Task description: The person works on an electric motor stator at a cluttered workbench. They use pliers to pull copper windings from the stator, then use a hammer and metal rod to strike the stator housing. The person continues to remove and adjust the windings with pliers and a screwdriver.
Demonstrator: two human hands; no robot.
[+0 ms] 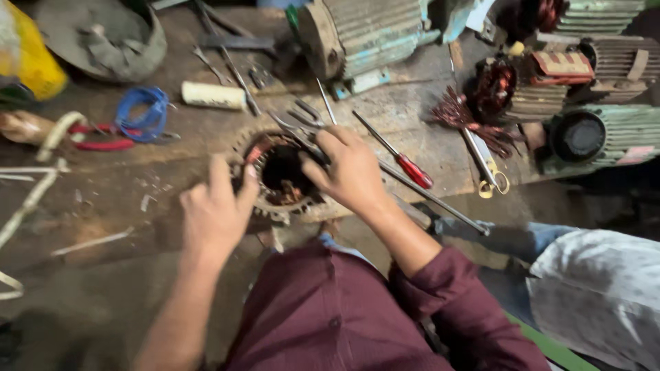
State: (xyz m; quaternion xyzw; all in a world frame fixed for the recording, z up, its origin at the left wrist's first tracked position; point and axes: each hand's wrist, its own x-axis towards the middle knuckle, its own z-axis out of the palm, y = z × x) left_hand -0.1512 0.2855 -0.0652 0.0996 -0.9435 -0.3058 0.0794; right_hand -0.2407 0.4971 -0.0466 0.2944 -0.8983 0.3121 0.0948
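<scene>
While sweeping from the left edge, passing a yellow bag [27, 58], a blue wire coil [143, 113] and a white tube [213, 95] lying on the grimy bench [103, 206]. Reaching the left hand [214, 209], fingers spread loosely, resting against the near-left rim of the round stator [278, 172], gripping nothing. Sitting dead ahead of both hands, bore facing up. Moving on to the right hand [352, 172], curled over the far-right rim, seemingly pinching something at the winding, though blur hiding what; equally near. Pointing away up-left, pliers [297, 124]. Further right, lying diagonally, a red-handled screwdriver [402, 159], then scissors [485, 165] and green motor housings [598, 134].
</scene>
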